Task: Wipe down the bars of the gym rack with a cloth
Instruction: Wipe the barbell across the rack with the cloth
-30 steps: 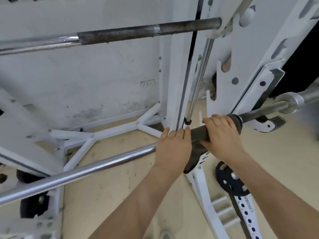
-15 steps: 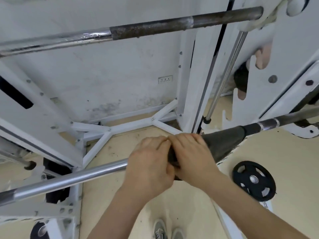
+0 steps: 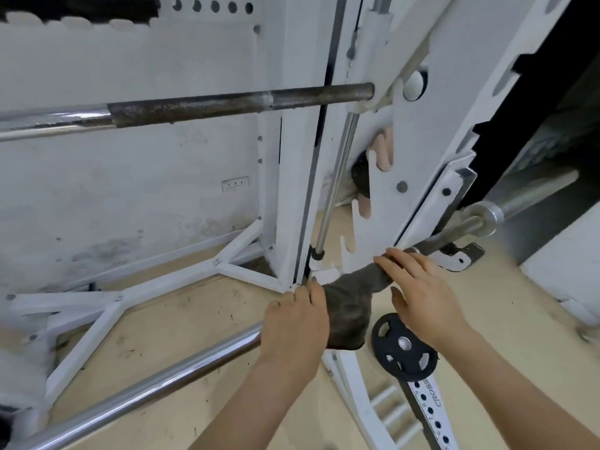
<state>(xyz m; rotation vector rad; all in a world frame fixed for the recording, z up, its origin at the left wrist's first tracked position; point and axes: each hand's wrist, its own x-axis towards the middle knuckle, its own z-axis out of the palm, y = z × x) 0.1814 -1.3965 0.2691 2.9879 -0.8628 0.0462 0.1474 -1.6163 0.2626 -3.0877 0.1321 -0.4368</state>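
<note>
From the head view, the dark cloth [image 3: 349,306] drapes over the lower chrome bar [image 3: 146,388] near the white upright. The left hand [image 3: 293,323] wraps the bar beside it. The right hand [image 3: 418,293] lies spread, its fingers [image 3: 394,259] nearly straight across the cloth.

Stained white wall [image 3: 130,190] with a socket [image 3: 235,184], scuffed tan floor [image 3: 181,313]

The cloth [image 3: 350,306] is dark grey, the bar [image 3: 146,388] silver, the rack [image 3: 292,190] white, the weight plate [image 3: 404,350] black
</note>
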